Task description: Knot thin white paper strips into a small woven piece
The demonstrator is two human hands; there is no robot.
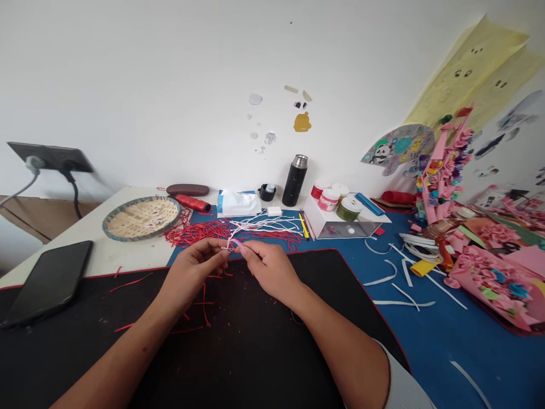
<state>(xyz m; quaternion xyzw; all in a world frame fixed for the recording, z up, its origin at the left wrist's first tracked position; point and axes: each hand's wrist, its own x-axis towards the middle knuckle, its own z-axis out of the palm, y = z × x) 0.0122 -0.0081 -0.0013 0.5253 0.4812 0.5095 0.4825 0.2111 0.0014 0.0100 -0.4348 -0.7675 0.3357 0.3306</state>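
My left hand [193, 264] is closed in a pinch on a thin white cord [227, 246], which forms small loops at the fingertips. Close beside it, my right hand [272, 270] is closed around a slim pale purple tool [235, 242] whose tip meets the cord; its exact kind is too small to tell. Both hands are raised above the far part of a black mat [264, 341]. Just beyond them lie a bundle of white cords [272, 225] and a heap of red cords [200, 232].
A woven basket [140, 218], a red thread spool [193, 203] and a black phone [51, 278] are on the left. At the back stand a black thermos [294, 182] and a white box [340, 218] with jars. White strips [404, 302] and pink paper crafts [494, 284] lie rightward.
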